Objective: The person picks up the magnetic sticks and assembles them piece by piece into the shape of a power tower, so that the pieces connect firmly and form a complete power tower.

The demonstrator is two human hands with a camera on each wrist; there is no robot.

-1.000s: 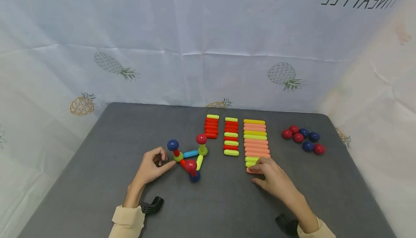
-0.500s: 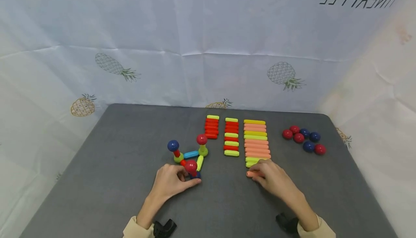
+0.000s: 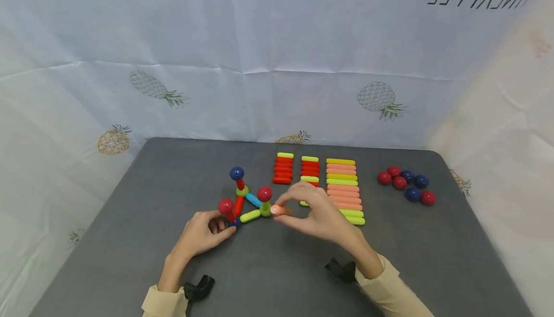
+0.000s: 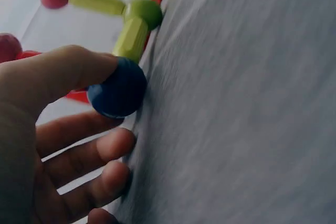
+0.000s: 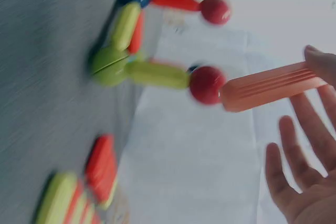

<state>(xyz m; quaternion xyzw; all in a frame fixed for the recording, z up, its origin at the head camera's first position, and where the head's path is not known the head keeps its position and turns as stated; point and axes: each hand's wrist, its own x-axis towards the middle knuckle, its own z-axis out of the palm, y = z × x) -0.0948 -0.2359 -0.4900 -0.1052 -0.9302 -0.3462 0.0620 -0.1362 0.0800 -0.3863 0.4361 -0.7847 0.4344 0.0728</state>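
A ball-and-rod model stands on the table, its triangular base made of a red rod [image 3: 238,205], a blue rod [image 3: 253,200] and a yellow-green rod [image 3: 250,216] between balls. Three upright rods carry balls on top: one blue ball [image 3: 236,173] and two red ones. With thumb and fingers my left hand [image 3: 200,234] holds the base's near blue ball [image 4: 118,88]. My right hand [image 3: 318,211] pinches a salmon-coloured rod [image 5: 273,86] beside the right-hand post. In the right wrist view its free end overlaps the red top ball [image 5: 206,84]; whether they touch, I cannot tell.
Right of the model lie rows of loose rods: short red ones [image 3: 283,168], a mixed red and yellow-green row [image 3: 309,165] partly behind my right hand, and longer salmon and yellow ones [image 3: 343,194]. Several loose red and blue balls [image 3: 399,183] sit farther right.
My right hand has lifted the salmon rod from the near end of its row and carried it left to the model. My left hand, at the near blue ball, has turned the model and shifted it left.
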